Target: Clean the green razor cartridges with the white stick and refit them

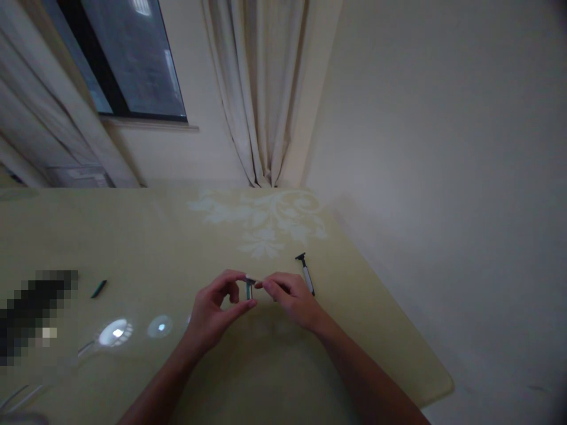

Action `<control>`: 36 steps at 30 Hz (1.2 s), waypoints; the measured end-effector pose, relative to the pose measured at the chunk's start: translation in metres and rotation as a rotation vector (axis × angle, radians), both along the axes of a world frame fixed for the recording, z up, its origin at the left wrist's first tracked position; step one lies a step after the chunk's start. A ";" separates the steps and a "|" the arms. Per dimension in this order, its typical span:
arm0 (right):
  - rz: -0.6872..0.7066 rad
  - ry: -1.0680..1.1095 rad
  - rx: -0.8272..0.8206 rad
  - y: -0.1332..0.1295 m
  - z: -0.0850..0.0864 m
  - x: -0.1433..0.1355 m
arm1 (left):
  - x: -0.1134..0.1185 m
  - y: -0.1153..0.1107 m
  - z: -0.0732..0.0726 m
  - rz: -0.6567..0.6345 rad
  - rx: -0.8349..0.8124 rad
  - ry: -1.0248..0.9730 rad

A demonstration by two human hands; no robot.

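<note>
Near the middle of the table, my left hand (218, 308) pinches a small piece with green and dark parts (248, 288) between thumb and fingers, holding it upright. Close on its right is my right hand (290, 295), its thumb and fingers pressed together at the piece's upper right side. Whatever is between those right fingertips is too small to make out. Just beyond my right hand lies a razor (307, 276) with a black head and a grey handle.
A small dark green strip (98, 288) lies on the yellowish table (146, 248) at the left, near a blurred dark object (33, 310). Thin cables (26, 395) run at the lower left. Curtains and a wall stand behind.
</note>
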State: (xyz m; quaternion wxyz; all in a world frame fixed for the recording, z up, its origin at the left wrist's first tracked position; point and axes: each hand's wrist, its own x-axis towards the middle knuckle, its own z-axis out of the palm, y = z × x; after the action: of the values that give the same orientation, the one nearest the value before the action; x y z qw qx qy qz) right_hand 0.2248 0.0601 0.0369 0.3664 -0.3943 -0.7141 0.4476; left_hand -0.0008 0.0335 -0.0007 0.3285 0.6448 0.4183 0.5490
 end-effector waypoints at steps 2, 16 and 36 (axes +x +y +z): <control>-0.024 -0.020 0.067 -0.001 0.001 0.000 | -0.001 0.000 0.001 0.005 -0.023 -0.019; 0.079 -0.037 0.105 -0.003 0.001 0.002 | -0.006 0.003 0.015 0.046 -0.186 -0.082; 0.121 -0.007 0.043 0.000 0.000 0.003 | -0.004 0.000 0.018 -0.011 -0.230 -0.157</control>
State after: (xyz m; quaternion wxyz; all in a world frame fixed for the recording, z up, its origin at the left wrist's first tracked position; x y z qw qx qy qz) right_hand 0.2280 0.0599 0.0366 0.3449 -0.3440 -0.7472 0.4520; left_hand -0.0045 0.0339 0.0175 0.4350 0.5600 0.4479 0.5446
